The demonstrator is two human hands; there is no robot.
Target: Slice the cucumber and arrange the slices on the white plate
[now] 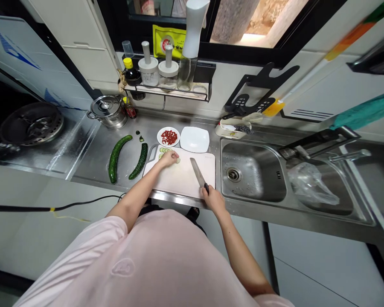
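Note:
My right hand point(213, 198) is wrapped round the black handle of a kitchen knife point(197, 172), whose blade lies over the right part of the white cutting board point(169, 181), tip pointing away from me. Over the board's upper left, my left hand point(169, 159) is closed, fingers pinched at a pale cucumber slice point(178, 160). More cucumber slices point(164, 150) lie just beyond that hand, partly hidden by it. To the left of the board rest a cut cucumber point(138, 162) and a longer, curved whole cucumber point(116, 160). Small cut-off ends point(141, 139) lie beyond them.
Behind the board stand a plate of chopped red pieces point(168, 137) and a white dish point(195, 139). A lidded steel pot point(108, 111) is at the back left, near a wok point(32, 123). The sink point(252, 170) is on the right; a shelf point(169, 91) holds jars above.

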